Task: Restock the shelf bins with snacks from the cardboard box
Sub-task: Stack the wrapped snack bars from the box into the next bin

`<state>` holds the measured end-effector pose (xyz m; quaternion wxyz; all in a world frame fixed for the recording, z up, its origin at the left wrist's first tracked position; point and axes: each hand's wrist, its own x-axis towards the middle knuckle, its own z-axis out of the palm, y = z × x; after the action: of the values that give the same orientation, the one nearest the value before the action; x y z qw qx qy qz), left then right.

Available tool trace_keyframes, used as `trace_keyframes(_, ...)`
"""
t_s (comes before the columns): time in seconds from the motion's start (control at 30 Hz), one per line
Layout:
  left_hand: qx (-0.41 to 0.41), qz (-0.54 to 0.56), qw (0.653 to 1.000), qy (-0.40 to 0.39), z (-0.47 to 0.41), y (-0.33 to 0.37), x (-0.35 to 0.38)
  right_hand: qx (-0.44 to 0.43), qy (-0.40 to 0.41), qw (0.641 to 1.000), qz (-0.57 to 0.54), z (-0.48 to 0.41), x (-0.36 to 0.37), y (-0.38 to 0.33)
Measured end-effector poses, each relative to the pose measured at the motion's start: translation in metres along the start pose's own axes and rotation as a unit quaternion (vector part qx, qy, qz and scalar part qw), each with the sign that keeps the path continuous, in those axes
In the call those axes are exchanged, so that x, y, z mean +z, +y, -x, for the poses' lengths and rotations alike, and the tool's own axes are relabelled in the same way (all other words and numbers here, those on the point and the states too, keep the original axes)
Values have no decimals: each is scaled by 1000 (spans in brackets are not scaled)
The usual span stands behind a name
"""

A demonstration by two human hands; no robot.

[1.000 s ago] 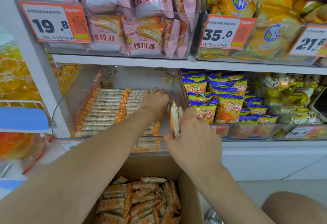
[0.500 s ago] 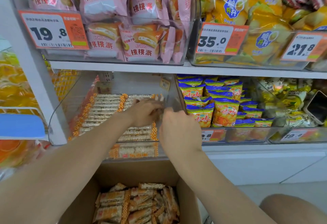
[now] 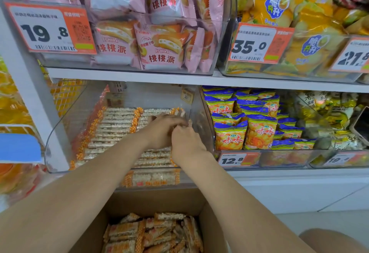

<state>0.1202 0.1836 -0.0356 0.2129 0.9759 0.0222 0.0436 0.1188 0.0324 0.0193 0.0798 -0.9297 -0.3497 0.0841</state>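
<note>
Snack bars (image 3: 119, 133) lie in two neat rows inside the clear bin (image 3: 60, 133) on the lower shelf (image 3: 127, 74), and many more are heaped loosely in the cardboard box (image 3: 151, 196) just under it. The box stands right below the bin, we think so that the way from one to the other is short.

Both our hands are inside the bin, at the back right end of the second row. Our right hand (image 3: 186, 143) shows its back to us. Its fingers are curled forward around a few bars, of which only a pale bit appears between the two hands. Our left hand (image 3: 159, 131) touches the same place from the left. We cannot tell whether it pinches the bars or only steadies the row, because its fingertips are blurred and partly hidden. We judge that the bars are set on edge, side by side, so that more of them fit and the row does not fall over.

Each bar is long, flat and thin, in transparent film with orange checked ends, and a white grainy filling shows through. The film looks glossy, so the bars probably slide easily. The bin is hard see-through plastic with a rounded front corner, and the box is dull brown cardboard. In the next bin, puffy blue and yellow bags (image 3: 229, 137) stand upright.
</note>
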Motion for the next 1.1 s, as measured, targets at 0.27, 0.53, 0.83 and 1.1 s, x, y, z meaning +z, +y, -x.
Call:
trace_keyframes(0.27, -49, 28, 998, -37, 6, 14, -8, 3, 66, 996, 53, 9, -12, 1)
trace_keyframes(0.53, -39, 19, 992, -115, -6, 8, -21, 13, -46, 999, -13, 24, -23, 8)
trace_keyframes(0.83, -64, -85, 992, -69, -6, 25, -17, 13, 45, 999, 8, 60, -25, 3)
trace_keyframes(1.1, -53, -133, 990, 13, -19, 32, -10, -39, 59, 994, 84, 78, -24, 7)
